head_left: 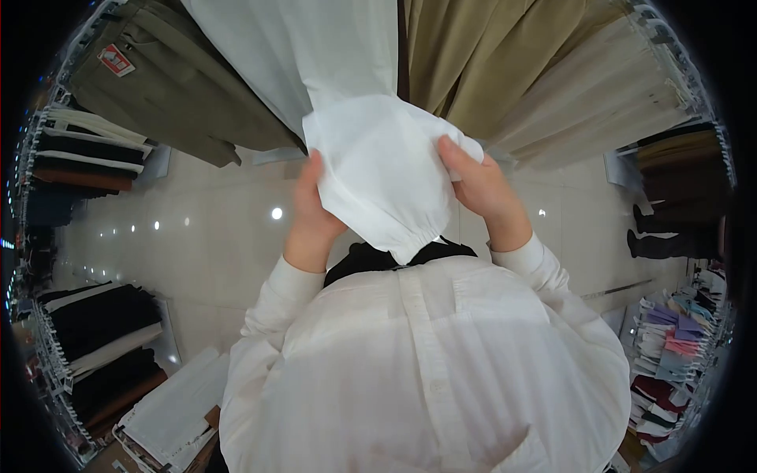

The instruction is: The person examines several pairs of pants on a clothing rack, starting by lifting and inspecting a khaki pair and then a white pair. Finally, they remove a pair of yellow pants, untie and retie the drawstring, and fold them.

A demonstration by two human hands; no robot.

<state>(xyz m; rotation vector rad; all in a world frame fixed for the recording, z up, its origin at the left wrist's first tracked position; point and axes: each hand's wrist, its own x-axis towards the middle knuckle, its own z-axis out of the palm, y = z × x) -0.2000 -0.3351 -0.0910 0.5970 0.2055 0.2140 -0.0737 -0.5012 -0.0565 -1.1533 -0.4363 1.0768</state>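
Note:
A white garment is spread between my two hands in front of my waist, its lower edge gathered like elastic. My left hand grips its left side, thumb up along the edge and fingers hidden behind the cloth. On the opposite side, my right hand pinches a bunched fold, with the thumb on top. Right behind the held cloth hang white trousers, which it overlaps in this view.
Olive trousers with a red-and-white tag hang at left, tan trousers at right. Stacked folded clothes stand on the left. Small colourful items line the right rack. A white box sits lower left on the tiled floor.

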